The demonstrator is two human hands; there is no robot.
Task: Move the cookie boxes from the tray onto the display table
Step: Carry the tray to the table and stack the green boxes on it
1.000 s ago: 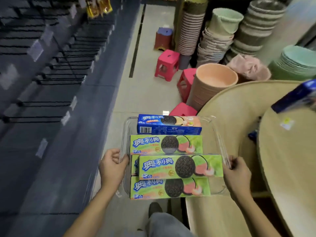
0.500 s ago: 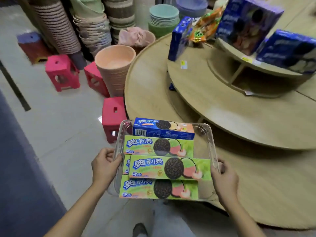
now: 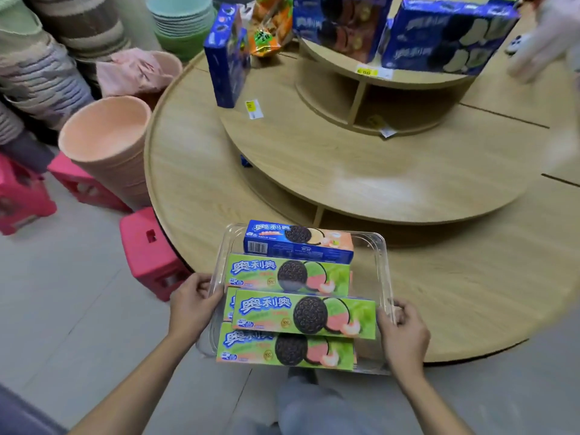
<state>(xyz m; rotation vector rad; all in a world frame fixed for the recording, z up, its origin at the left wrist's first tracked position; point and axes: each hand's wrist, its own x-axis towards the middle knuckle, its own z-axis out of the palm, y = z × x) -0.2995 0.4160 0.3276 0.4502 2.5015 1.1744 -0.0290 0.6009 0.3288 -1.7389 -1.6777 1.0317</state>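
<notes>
I hold a clear plastic tray [image 3: 385, 268] over the near edge of the round wooden display table [image 3: 470, 277]. My left hand [image 3: 193, 304] grips its left rim and my right hand [image 3: 403, 335] grips its right rim. In the tray lie several green cookie boxes [image 3: 304, 313], stacked and overlapping. A blue and orange cookie box [image 3: 298, 241] lies at the tray's far end. The table rises in three round tiers.
Large blue cookie boxes [image 3: 445, 36] and a snack bag [image 3: 266, 29] stand on the upper tiers. Left of the table are a stack of peach buckets [image 3: 106, 146], pink stools [image 3: 150, 249] and piles of basins [image 3: 179, 23]. A blurred white shape [image 3: 546, 42] is at top right.
The view has swung right from the aisle onto the display table. The tray, still held by both hands, now hangs over the table's lower tier instead of the floor.
</notes>
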